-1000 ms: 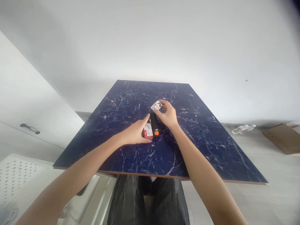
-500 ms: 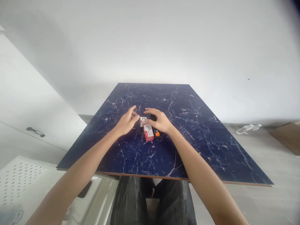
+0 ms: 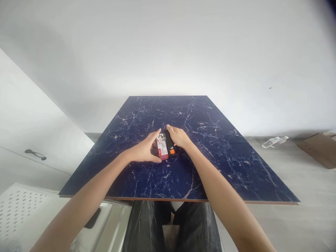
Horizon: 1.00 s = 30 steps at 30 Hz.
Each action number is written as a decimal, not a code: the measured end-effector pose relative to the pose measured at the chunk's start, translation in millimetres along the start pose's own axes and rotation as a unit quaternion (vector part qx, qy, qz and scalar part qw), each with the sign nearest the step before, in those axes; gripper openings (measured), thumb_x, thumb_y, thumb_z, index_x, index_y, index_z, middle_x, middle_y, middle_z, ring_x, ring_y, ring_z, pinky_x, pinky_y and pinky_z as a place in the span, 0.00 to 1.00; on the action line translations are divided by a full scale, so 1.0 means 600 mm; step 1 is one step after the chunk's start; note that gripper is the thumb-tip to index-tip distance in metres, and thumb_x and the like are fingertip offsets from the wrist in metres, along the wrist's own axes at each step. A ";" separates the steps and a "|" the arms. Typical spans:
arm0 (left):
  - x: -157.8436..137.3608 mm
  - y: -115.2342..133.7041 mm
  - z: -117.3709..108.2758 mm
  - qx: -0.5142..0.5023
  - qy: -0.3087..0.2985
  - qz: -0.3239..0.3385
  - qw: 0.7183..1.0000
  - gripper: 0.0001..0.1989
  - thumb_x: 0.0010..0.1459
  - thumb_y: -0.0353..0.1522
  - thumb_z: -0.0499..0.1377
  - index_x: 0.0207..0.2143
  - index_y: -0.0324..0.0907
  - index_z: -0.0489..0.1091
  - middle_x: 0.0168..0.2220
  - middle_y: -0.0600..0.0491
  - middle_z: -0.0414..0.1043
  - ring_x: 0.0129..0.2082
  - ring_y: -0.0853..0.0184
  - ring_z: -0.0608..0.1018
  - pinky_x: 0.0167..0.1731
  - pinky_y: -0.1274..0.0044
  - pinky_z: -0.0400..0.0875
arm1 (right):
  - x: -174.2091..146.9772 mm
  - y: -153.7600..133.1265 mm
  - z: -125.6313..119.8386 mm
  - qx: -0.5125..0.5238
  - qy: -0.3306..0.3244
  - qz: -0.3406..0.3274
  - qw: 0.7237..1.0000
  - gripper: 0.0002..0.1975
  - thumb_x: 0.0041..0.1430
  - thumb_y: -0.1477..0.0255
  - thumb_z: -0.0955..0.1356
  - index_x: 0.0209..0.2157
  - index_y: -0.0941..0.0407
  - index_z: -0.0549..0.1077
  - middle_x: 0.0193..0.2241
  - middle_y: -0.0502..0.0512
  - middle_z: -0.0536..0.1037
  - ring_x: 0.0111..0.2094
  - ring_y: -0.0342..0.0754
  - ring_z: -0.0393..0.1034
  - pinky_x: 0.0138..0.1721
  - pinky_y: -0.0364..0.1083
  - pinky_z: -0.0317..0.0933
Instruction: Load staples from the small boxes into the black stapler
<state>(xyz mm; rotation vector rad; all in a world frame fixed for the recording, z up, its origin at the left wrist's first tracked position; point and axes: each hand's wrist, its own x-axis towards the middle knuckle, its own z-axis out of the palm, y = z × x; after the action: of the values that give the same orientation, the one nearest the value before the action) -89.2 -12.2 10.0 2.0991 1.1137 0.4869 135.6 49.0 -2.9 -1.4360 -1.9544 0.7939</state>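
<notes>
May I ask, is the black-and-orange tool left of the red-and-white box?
No, the tool lies right of the box.

Single head cam, worn by the person, looking forward and steeply down over a blue marbled tabletop. Medium range, wide angle: all four corners in frame. Left hand and right hand sit just below frame centre; forearms enter from the bottom, trousers between. White wall fills the top; cardboard box cut by right edge.
</notes>
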 end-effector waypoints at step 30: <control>0.244 0.060 0.123 0.066 0.021 0.129 0.989 0.66 0.42 0.46 0.72 0.73 0.44 0.34 0.69 0.37 0.49 0.68 0.43 0.54 0.64 0.55 0.53 | -0.132 0.124 -0.153 -0.062 0.146 0.031 0.987 0.27 0.58 0.65 0.69 0.58 0.53 0.63 0.49 0.60 0.78 0.45 0.55 0.76 0.47 0.50 0.64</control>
<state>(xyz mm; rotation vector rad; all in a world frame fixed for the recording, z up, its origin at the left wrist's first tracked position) 57.6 65.7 -13.7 2.3739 0.9236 0.5964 269.9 2.3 -6.9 -1.5940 -1.7678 0.4621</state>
